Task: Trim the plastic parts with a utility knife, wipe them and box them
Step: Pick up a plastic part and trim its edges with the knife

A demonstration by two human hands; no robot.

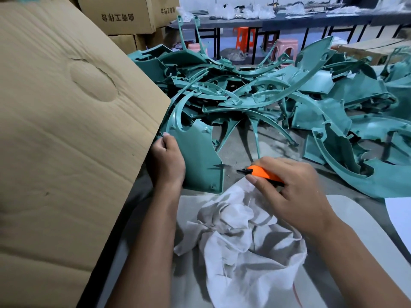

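Observation:
My left hand (168,161) grips the left edge of a teal plastic panel (198,152), holding it upright on the grey table beside the cardboard flap. My right hand (287,187) holds an orange utility knife (261,172) with its black tip pointing left toward the panel's lower right corner, a short gap away. A crumpled white cloth (242,236) lies under and in front of my right hand. A big heap of teal plastic parts (266,90) covers the table beyond.
A large cardboard box flap (66,130) fills the left side, right against the panel. More cardboard boxes (126,16) stand behind it. Orange and pink stools (287,47) and long benches with plastic bags stand at the back. White sheets (400,221) lie at the right.

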